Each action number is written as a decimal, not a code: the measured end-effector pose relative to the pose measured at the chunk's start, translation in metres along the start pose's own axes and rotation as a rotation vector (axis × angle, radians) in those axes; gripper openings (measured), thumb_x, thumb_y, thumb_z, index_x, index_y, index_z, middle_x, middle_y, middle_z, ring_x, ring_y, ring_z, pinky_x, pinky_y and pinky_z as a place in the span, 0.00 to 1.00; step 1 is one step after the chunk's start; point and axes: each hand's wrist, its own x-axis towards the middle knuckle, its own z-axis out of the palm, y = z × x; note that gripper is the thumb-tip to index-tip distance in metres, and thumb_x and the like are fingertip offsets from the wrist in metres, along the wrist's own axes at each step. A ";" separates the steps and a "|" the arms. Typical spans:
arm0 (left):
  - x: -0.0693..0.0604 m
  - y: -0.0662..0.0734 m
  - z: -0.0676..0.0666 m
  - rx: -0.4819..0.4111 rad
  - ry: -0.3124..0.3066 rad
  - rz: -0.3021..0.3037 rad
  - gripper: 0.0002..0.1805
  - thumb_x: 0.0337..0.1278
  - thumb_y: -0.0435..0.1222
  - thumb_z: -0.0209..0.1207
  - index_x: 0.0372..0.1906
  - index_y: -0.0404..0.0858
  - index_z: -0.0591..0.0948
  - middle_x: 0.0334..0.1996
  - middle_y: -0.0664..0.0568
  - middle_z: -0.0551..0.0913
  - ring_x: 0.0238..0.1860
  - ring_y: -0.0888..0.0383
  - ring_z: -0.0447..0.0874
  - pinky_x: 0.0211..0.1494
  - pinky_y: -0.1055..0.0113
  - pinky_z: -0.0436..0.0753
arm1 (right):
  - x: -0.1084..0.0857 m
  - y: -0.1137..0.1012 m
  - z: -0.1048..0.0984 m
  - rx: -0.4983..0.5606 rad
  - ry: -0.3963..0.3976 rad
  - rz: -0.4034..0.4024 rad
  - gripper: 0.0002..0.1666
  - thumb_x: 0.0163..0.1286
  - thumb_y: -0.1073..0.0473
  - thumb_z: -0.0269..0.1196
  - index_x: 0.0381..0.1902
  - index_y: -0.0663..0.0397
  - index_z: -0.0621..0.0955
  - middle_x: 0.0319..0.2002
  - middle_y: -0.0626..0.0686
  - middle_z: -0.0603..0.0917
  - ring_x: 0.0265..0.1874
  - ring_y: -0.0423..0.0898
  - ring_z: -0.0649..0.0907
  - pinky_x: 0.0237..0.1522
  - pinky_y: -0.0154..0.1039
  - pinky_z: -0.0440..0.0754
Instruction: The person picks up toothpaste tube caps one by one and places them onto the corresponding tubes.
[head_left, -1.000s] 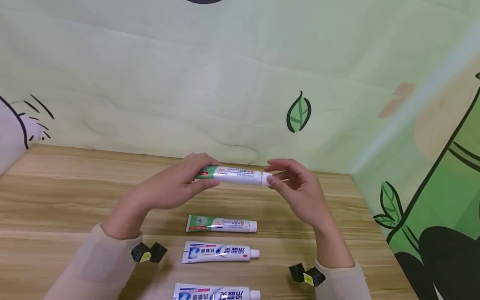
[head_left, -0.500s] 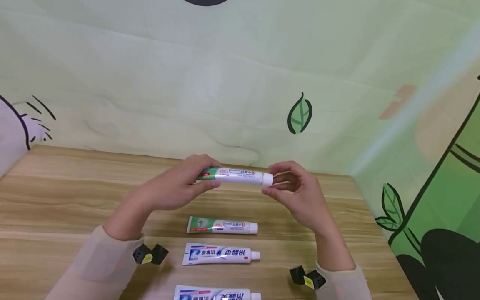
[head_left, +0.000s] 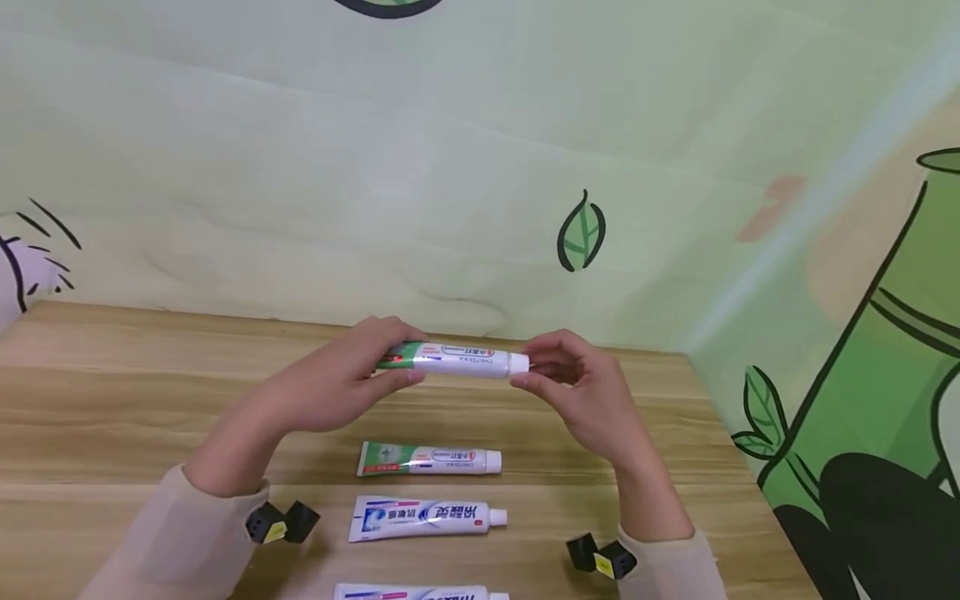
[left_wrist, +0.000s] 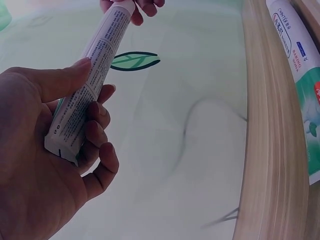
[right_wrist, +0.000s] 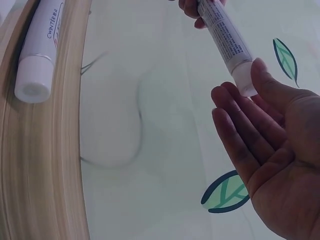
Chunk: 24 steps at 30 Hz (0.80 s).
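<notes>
A green-and-white toothpaste tube (head_left: 467,360) is held level above the table, its white cap (head_left: 519,364) towards the right. My left hand (head_left: 337,379) grips the flat green end; in the left wrist view, the thumb (left_wrist: 75,80) lies along the printed back and the fingers curl round the other side. At the cap, my right hand (head_left: 588,387) pinches with thumb and index finger. The right wrist view has the thumb (right_wrist: 265,77) against the cap, the other fingers stretched out below. Whether the cap is loosened cannot be seen.
Below the hands lie a second green-and-white tube (head_left: 431,459), a blue-and-white tube (head_left: 427,517) and another blue-and-white tube (head_left: 420,592), cut off by the frame. All point their caps right on the wooden table (head_left: 150,400). A printed backdrop (head_left: 300,167) rises behind.
My right thumb and fingers shift about the cap: the thumb drops below it, then comes back against its lower edge. The left hand keeps its grip. The head view turns slightly right.
</notes>
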 end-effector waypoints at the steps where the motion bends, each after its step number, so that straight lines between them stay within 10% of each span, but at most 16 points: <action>1: 0.000 0.000 0.000 0.001 0.000 0.003 0.17 0.76 0.44 0.58 0.64 0.47 0.75 0.50 0.56 0.80 0.48 0.54 0.74 0.51 0.57 0.77 | 0.000 -0.001 0.000 0.004 -0.004 0.008 0.16 0.66 0.62 0.73 0.51 0.53 0.84 0.44 0.53 0.92 0.40 0.45 0.89 0.46 0.36 0.87; 24: 0.003 -0.002 0.001 0.029 0.035 0.047 0.17 0.78 0.45 0.56 0.64 0.47 0.75 0.50 0.55 0.80 0.50 0.53 0.73 0.52 0.57 0.75 | 0.009 -0.002 0.005 0.062 -0.108 0.070 0.17 0.84 0.55 0.53 0.46 0.61 0.83 0.30 0.57 0.87 0.29 0.48 0.88 0.38 0.41 0.90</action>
